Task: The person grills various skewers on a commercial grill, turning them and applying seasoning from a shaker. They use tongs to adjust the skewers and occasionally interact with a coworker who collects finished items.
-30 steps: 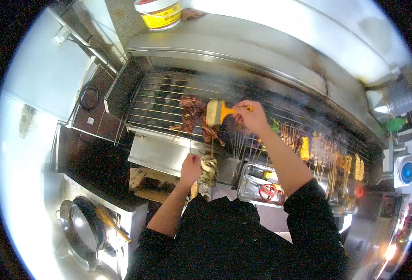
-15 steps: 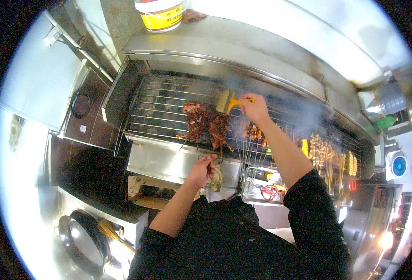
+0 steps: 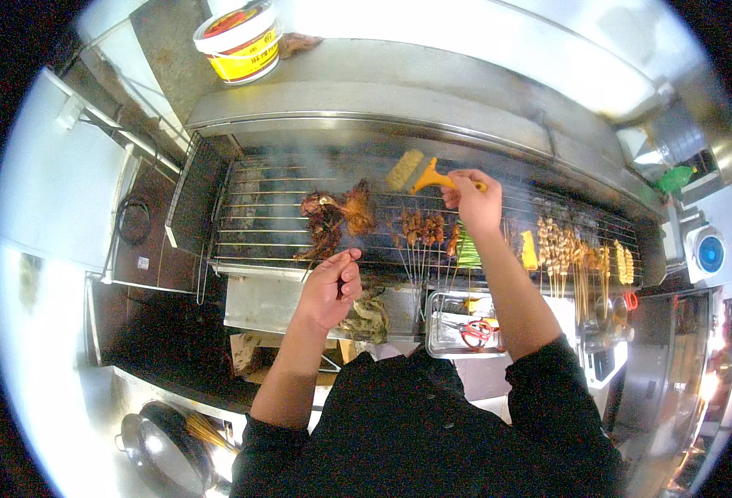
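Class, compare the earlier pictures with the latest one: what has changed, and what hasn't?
The basting brush has moved off the right-hand meat piece, up and to the right. That piece now shows a lighter, orange-brown face. The left hand has moved forward, over the grill's front edge. Unchanged: the right hand holds the brush; the red-handled scissors lie in the metal tray.

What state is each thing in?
Grill: loaded, smoking
Large meat pieces: browned, on grill's left part
Right hand: closed around basting brush
Basting brush: held, bristles off the meat
Left hand: curled, grip unclear
Metal tray: holding red-handled scissors
Red-handled scissors: lying down, blades unclear
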Action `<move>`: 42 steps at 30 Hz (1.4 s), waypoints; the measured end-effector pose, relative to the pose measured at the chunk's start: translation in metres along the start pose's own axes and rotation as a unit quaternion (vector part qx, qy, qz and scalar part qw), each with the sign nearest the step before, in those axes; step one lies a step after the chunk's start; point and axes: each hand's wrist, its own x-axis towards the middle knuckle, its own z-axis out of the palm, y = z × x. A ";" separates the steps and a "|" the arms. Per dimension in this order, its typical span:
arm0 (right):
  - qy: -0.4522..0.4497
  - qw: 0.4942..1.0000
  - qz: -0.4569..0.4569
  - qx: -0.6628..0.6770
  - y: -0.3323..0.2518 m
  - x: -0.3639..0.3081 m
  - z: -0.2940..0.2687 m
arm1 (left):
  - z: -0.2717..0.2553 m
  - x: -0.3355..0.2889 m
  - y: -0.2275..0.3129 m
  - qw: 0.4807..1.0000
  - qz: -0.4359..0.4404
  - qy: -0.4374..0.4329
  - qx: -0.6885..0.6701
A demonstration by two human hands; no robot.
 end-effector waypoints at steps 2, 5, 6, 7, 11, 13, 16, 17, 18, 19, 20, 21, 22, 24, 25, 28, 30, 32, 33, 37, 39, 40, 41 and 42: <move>0.024 0.999 -0.017 0.031 0.005 -0.018 -0.006 | -0.010 0.005 -0.010 0.998 -0.017 -0.027 -0.057; -0.034 0.997 -0.024 0.061 0.031 -0.042 0.004 | -0.035 0.024 -0.048 0.996 -0.029 0.000 -0.084; -0.078 0.996 -0.031 0.037 0.042 -0.048 0.008 | -0.046 0.030 -0.062 0.995 -0.035 0.010 -0.094; -0.086 0.996 0.031 0.006 0.054 -0.051 0.015 | -0.056 0.035 -0.075 0.993 -0.047 0.032 -0.108; -0.121 0.989 0.062 -0.049 0.087 -0.056 0.025 | -0.084 0.047 -0.103 0.992 -0.071 0.056 -0.088; -0.104 0.991 0.079 -0.021 0.093 -0.052 0.024 | -0.086 0.053 -0.110 0.991 -0.068 0.071 -0.085; -0.132 0.989 0.068 -0.024 0.097 -0.036 0.028 | -0.081 0.062 -0.116 0.993 -0.074 0.081 -0.042; -0.099 0.993 0.051 -0.039 0.097 -0.027 0.029 | -0.079 0.063 -0.118 0.994 -0.063 0.083 -0.035; -0.072 0.997 0.015 0.002 0.099 -0.021 0.034 | -0.079 0.064 -0.119 0.994 -0.058 0.082 -0.046; -0.096 0.991 0.050 -0.082 0.100 -0.010 0.038 | -0.079 0.063 -0.121 0.993 -0.057 0.085 -0.057; -0.119 0.980 0.068 -0.147 0.102 -0.001 0.042 | -0.080 0.062 -0.122 0.989 -0.076 0.105 -0.064; -0.100 0.985 0.055 -0.127 0.103 0.005 0.046 | -0.082 0.062 -0.123 0.989 -0.071 0.099 -0.079; -0.078 0.991 0.029 -0.102 0.103 0.013 0.051 | -0.085 0.061 -0.123 0.992 -0.059 0.079 -0.073; -0.070 0.992 0.018 -0.105 0.101 0.023 0.059 | -0.090 0.060 -0.124 0.992 -0.058 0.084 -0.068; -0.077 0.987 0.038 -0.132 0.099 0.024 0.063 | -0.092 0.059 -0.124 0.992 -0.061 0.081 -0.073; -0.083 0.991 0.007 -0.104 0.090 0.018 0.078 | -0.099 0.060 -0.124 0.994 -0.055 0.074 -0.060; -0.095 0.993 0.004 -0.075 0.087 0.006 0.094 | -0.107 0.052 -0.127 0.994 -0.056 0.086 -0.039; -0.111 0.991 0.035 -0.060 0.086 -0.004 0.111 | -0.118 0.035 -0.128 0.988 -0.085 0.130 -0.011; -0.116 0.991 0.049 0.045 0.087 -0.009 0.120 | -0.125 0.030 -0.126 0.979 -0.109 0.170 -0.003; -0.182 0.965 0.187 -0.017 0.097 -0.028 0.141 | -0.147 0.005 -0.112 0.970 0.092 0.222 -0.029; -0.171 0.982 0.075 -0.026 0.103 -0.045 0.136 | -0.150 0.002 -0.100 0.982 0.112 0.151 -0.021; -0.166 0.985 0.024 -0.032 0.105 -0.055 0.131 | -0.150 0.004 -0.092 0.984 0.128 0.118 -0.027; -0.181 0.979 0.061 -0.069 0.107 -0.065 0.124 | -0.147 0.006 -0.091 0.984 0.129 0.119 -0.018; -0.166 0.983 0.070 -0.030 0.109 -0.075 0.119 | -0.146 0.008 -0.088 0.984 0.104 0.146 -0.017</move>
